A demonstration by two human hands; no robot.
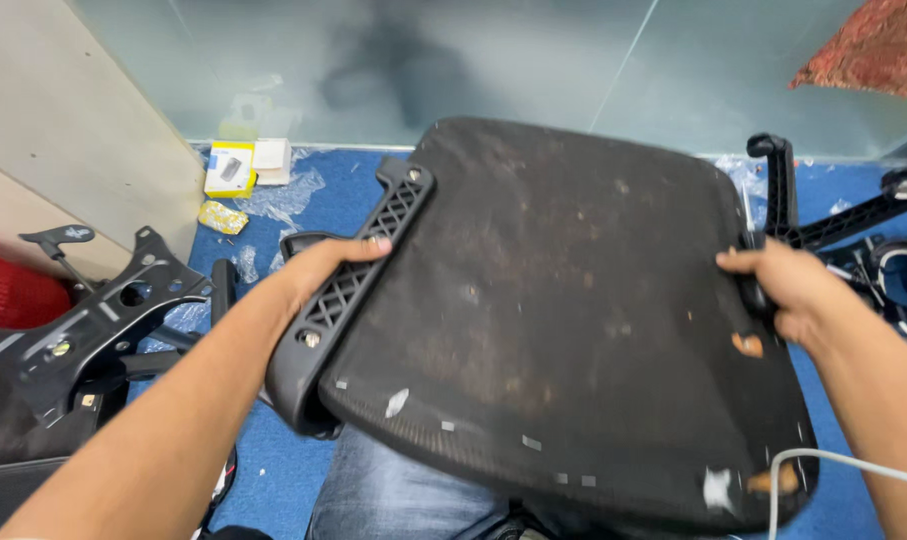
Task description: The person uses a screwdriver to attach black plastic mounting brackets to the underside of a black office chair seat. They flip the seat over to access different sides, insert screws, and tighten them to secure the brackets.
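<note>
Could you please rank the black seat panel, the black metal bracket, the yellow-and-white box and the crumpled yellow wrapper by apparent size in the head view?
1. Black seat panel, largest, though nearest the camera.
2. Black metal bracket.
3. Yellow-and-white box.
4. Crumpled yellow wrapper, close to the box in size, so this order is unsure.

Floor: blue carpet, running up to a frosted glass wall at the far side. Lying on it, far left: a small yellow and white box, a white box just beside it, crumpled clear plastic wrap, a yellow packet. Left: black metal chair bracket, near a red cylinder. Right: black chair base legs.
</note>
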